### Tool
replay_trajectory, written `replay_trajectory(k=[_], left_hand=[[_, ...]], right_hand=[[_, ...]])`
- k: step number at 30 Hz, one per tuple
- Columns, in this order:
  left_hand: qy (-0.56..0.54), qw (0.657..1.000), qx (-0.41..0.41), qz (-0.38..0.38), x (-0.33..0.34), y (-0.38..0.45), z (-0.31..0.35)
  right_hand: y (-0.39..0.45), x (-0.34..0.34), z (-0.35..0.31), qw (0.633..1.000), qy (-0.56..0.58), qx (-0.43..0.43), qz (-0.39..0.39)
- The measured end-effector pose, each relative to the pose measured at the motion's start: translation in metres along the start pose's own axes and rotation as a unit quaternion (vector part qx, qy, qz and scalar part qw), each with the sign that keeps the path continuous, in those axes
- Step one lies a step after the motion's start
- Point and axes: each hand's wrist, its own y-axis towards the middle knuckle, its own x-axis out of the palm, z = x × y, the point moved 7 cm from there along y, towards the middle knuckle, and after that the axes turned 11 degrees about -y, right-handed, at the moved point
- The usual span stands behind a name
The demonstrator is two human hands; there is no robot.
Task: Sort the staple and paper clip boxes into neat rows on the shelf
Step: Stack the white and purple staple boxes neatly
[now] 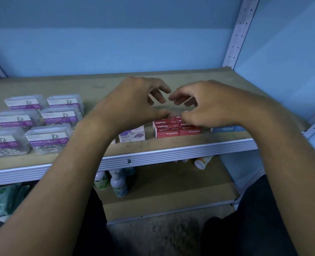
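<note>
Several clear paper clip boxes (49,138) with purple labels stand in two columns on the left of the shelf (171,151). A white and purple staples box (132,134) sits near the front edge, partly behind my left wrist. Right of it lies a cluster of red staple boxes (177,129). My left hand (134,104) and my right hand (210,104) hover side by side over the red boxes. Their fingers are loosely curled in the air, and both thumbs reach down to the rear red boxes. A blue box (226,128) peeks out under my right forearm.
The back of the shelf is bare board against a blue wall. A perforated metal upright (239,34) stands at the right rear corner. The lower shelf holds small bottles (117,182), one tipped bottle (202,162) and green packets (1,198) at left.
</note>
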Motion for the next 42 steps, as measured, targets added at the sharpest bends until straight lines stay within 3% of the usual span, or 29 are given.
replay_trajectory(k=[9,17,25,42], left_hand=[[0.058,0.997,-0.048,0.030,-0.043,-0.035,-0.030],[0.080,0.992,-0.091,0.019,-0.063,-0.063,-0.062],[0.091,0.989,-0.114,0.001,-0.055,-0.068,-0.079],[0.096,0.989,-0.100,0.051,-0.068,-0.072,-0.071]], right_hand=[[0.020,-0.006,-0.034,0.995,0.033,-0.054,0.078],[0.045,0.008,-0.067,0.992,0.034,-0.096,0.073],[0.066,0.037,-0.080,0.995,0.014,-0.099,0.014],[0.061,0.028,-0.087,0.994,-0.002,-0.098,0.049]])
